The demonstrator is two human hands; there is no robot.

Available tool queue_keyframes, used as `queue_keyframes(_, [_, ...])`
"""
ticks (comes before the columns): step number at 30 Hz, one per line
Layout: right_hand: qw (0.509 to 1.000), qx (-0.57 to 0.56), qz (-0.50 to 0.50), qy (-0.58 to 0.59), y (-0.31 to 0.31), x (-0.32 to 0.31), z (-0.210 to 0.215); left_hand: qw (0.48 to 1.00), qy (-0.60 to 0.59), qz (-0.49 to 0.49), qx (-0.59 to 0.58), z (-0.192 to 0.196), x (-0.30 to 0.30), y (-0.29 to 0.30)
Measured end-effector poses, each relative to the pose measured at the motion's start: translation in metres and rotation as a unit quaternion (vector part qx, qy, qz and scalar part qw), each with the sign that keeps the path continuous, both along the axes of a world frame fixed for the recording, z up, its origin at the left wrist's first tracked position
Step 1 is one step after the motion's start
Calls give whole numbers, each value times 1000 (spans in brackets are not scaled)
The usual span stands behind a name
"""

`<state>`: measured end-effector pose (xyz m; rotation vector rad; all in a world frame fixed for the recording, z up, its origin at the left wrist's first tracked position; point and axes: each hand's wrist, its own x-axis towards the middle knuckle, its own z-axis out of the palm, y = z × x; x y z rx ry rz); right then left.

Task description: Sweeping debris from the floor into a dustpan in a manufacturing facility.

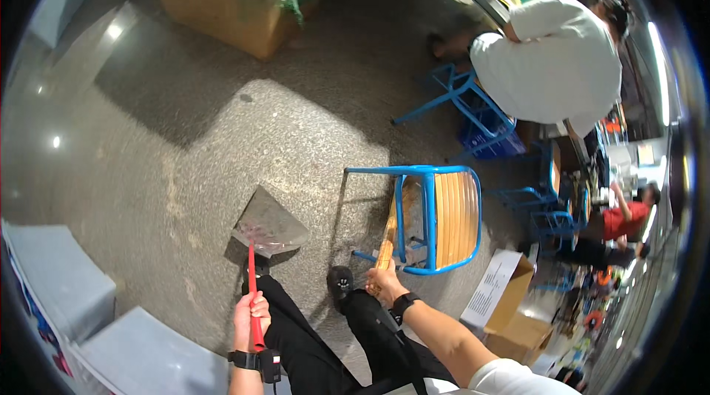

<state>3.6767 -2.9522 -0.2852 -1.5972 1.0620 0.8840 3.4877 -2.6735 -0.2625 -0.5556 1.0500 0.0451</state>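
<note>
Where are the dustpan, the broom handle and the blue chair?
dustpan [270,223]: head view, on its grey metal pan.
broom handle [386,243]: head view, on the wooden stick above the right hand.
blue chair [452,217]: head view, on its wooden slatted seat.

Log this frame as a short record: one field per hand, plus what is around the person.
left hand: left hand closed around the red handle of a metal dustpan resting on the floor
right hand: right hand gripping a wooden broom handle
floor: speckled grey floor
nearest furniture: blue metal chair with a wooden slatted seat, beside the broom handle
other people: person in a white top bending over at the upper right
other items: open cardboard box on the right
</note>
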Motion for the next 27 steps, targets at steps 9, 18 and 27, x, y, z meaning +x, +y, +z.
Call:
queue_keyframes(9, [984, 61, 125, 109, 62, -159, 66, 981, 9, -194, 25, -16, 36, 76])
queue_keyframes(18, [978, 95, 103, 155, 42, -232, 169, 948, 60, -311, 39, -12, 41, 97])
queue_keyframes(27, [976, 48, 146, 153, -25, -277, 120, 926, 54, -365, 82, 1, 43, 64])
